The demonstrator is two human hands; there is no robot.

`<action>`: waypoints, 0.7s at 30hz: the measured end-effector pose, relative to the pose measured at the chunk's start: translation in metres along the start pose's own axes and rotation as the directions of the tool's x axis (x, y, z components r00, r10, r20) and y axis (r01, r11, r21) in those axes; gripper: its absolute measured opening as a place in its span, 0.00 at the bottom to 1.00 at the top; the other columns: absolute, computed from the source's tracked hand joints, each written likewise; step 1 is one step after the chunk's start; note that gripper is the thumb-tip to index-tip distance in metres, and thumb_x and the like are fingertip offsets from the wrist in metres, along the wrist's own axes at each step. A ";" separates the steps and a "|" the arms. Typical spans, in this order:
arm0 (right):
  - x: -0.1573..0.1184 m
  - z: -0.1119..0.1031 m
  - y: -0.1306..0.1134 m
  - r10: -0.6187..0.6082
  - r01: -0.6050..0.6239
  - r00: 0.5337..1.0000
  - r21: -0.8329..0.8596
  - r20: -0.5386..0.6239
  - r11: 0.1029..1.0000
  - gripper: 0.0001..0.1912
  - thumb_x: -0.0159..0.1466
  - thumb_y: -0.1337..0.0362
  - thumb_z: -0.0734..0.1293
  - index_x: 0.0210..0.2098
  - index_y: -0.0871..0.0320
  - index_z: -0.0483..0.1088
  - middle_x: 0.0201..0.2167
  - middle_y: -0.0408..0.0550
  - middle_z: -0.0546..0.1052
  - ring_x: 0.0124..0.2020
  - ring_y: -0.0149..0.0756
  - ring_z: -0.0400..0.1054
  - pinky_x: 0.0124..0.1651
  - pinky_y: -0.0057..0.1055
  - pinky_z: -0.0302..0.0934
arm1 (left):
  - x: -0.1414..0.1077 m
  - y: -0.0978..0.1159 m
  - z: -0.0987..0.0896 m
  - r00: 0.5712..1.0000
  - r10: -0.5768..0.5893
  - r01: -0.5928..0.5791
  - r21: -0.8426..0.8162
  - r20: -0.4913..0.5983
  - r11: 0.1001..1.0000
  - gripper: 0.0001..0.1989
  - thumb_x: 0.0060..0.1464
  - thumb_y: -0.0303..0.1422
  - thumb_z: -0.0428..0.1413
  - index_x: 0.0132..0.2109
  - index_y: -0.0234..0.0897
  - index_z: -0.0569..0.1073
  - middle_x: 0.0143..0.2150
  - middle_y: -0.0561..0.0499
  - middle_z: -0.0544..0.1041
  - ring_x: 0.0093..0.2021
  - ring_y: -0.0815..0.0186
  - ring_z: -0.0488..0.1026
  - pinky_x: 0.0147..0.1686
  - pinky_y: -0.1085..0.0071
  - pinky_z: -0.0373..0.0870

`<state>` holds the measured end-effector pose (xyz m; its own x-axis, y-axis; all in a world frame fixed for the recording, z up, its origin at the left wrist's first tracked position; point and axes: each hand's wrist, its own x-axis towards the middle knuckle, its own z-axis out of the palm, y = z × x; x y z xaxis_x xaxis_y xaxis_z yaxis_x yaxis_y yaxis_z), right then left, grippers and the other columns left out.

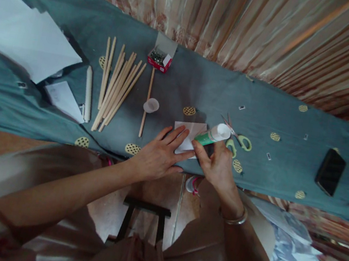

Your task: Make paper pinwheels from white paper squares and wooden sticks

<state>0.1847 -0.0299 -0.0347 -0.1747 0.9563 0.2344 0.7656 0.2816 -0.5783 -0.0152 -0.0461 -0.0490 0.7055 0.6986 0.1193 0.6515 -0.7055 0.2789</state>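
Observation:
A small white piece of paper (194, 129) lies on the cloth-covered table in front of me. My left hand (162, 153) rests flat on its left part, fingers spread. In my right hand (217, 161) is a green and white glue stick (207, 137), gripped near the paper and tilted, with its white end pointing up and to the right. Its lower end is over the paper; I cannot make out whether it touches. Just right of my right hand lie scissors (234, 133) with light green handles, partly hidden behind the glue stick.
Several wooden sticks (119, 91) lie to the left, near a white candle-like tube (88, 95) and large white sheets (27, 36). A red box of small metal pieces (159, 59) stands at the back. A round translucent cap (151, 105) overlaps a single stick. Far right is a black phone (330, 171).

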 end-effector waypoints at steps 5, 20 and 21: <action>0.003 0.001 0.000 0.033 -0.033 0.999 0.010 -0.012 0.999 0.17 0.66 0.47 0.64 0.32 0.55 0.64 0.24 0.43 0.68 0.24 0.33 0.62 0.30 0.33 0.59 | 0.000 0.000 -0.002 1.000 0.000 0.000 0.004 0.001 1.000 0.29 0.60 0.45 0.58 0.65 0.44 0.65 0.71 0.34 0.58 0.71 0.41 0.53 0.64 0.42 0.56; 0.005 0.010 -0.003 -0.018 0.019 0.999 0.012 -0.027 1.000 0.15 0.66 0.50 0.65 0.34 0.55 0.64 0.27 0.45 0.71 0.29 0.37 0.68 0.31 0.34 0.63 | 0.000 0.001 -0.001 1.000 0.003 -0.003 0.018 -0.009 1.000 0.28 0.59 0.45 0.59 0.63 0.43 0.67 0.71 0.34 0.58 0.71 0.40 0.54 0.64 0.42 0.57; 0.005 0.010 -0.003 -0.027 0.027 0.999 0.010 -0.024 1.000 0.15 0.67 0.51 0.65 0.34 0.55 0.64 0.27 0.45 0.71 0.29 0.38 0.68 0.32 0.34 0.63 | 0.000 0.001 -0.001 1.000 0.004 -0.004 0.020 -0.007 1.000 0.28 0.59 0.46 0.59 0.63 0.43 0.67 0.71 0.34 0.58 0.71 0.40 0.54 0.64 0.42 0.57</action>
<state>0.1751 -0.0250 -0.0392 -0.1806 0.9463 0.2681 0.7544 0.3082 -0.5795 -0.0146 -0.0464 -0.0480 0.7064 0.6963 0.1271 0.6539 -0.7107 0.2594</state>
